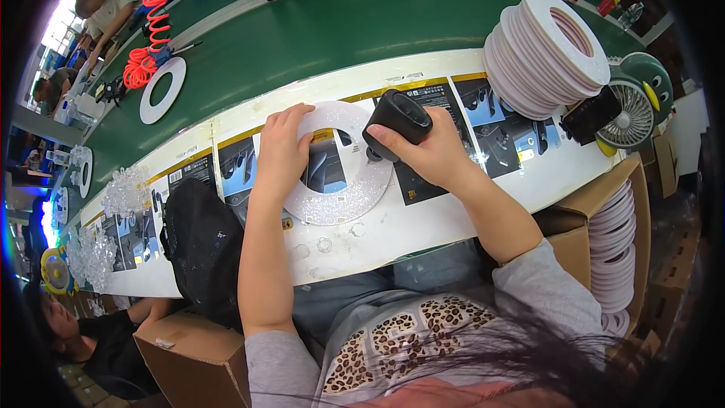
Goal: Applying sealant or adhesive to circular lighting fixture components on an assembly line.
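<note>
Hands (285, 143) over white board (415, 230), green bench (362, 38) beyond

Head view: single entry. Head-worn fisheye, left of a pair, set above and behind the grip, facing down and forward. Range: near, left hand (283, 140) and right hand (439, 149) about mid-frame. Field: shirt (411, 332) nearer than the grip, green worktop (317, 38) beyond; edges bowed.

A ring (332, 210) lay on the bench (302, 45), plastic pieces (127, 190) to its left, a stack of rings (521, 68) to its right, a fan (631, 113) just right of that stack.
</note>
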Action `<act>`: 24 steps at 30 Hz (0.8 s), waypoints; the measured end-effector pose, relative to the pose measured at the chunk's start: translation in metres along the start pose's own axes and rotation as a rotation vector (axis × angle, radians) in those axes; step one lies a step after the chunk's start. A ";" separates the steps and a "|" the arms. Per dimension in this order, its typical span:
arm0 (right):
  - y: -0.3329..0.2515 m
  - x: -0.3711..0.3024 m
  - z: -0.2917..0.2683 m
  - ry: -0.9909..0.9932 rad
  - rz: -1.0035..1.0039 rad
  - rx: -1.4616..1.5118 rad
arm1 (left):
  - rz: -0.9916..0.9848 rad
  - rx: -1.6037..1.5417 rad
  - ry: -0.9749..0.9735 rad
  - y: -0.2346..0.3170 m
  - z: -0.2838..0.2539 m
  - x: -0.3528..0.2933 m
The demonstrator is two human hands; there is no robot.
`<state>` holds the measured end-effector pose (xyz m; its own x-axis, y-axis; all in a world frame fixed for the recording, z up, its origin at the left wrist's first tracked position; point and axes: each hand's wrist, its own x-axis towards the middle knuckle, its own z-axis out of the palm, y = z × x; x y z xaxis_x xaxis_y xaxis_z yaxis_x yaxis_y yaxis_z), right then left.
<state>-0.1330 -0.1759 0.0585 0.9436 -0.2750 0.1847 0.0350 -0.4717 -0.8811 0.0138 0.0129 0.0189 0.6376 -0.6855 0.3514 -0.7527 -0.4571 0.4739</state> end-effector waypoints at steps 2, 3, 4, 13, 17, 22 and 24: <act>0.001 0.000 0.000 0.001 -0.004 -0.004 | 0.001 0.001 0.001 -0.001 0.001 0.000; 0.002 0.000 0.001 0.003 -0.007 0.003 | 0.003 0.002 0.002 -0.001 0.001 0.000; 0.002 0.000 0.001 0.004 -0.010 0.012 | 0.004 0.005 0.003 -0.002 0.002 -0.001; -0.001 -0.001 0.000 0.012 -0.061 -0.015 | 0.011 0.010 0.002 -0.004 0.003 0.000; -0.002 -0.002 0.003 -0.002 -0.088 -0.002 | 0.006 0.006 0.001 -0.003 0.002 -0.001; -0.002 -0.004 0.007 -0.041 -0.103 0.054 | 0.009 0.012 0.001 -0.003 0.001 -0.001; -0.001 -0.004 0.008 -0.052 -0.105 0.038 | 0.011 0.010 0.002 -0.004 0.002 -0.001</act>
<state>-0.1346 -0.1676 0.0547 0.9497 -0.1815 0.2551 0.1461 -0.4638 -0.8738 0.0161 0.0141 0.0147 0.6296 -0.6894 0.3581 -0.7612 -0.4554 0.4616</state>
